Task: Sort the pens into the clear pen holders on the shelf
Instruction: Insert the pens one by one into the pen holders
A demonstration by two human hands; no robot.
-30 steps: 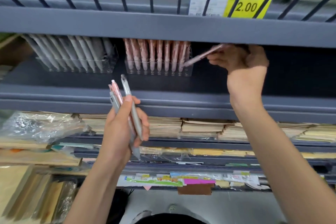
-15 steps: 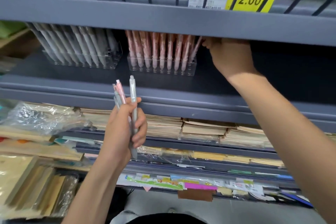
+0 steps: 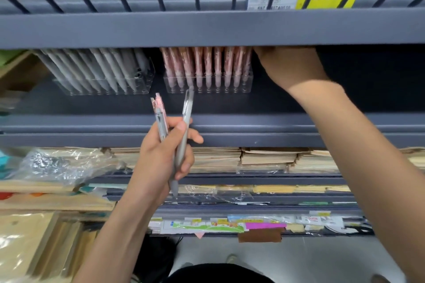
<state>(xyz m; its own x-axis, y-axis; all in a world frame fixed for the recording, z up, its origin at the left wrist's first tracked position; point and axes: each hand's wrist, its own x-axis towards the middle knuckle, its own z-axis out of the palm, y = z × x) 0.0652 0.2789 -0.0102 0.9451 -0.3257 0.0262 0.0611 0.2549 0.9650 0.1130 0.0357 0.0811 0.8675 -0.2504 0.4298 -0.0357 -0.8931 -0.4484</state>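
Fingers (image 3: 186, 166) of your left hand (image 3: 161, 158) curl round spare pens (image 3: 161, 119); your right hand (image 3: 289, 66), fingers hidden, is at the pink holder (image 3: 208, 86). Next, likely the grey pen (image 3: 187, 110).

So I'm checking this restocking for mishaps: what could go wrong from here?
The right hand reaches beside the pink pens with its fingers hidden by the upper shelf edge, so it could knock them or shove their clear holder. The left hand grips several pens; the splayed grey pen might slip.
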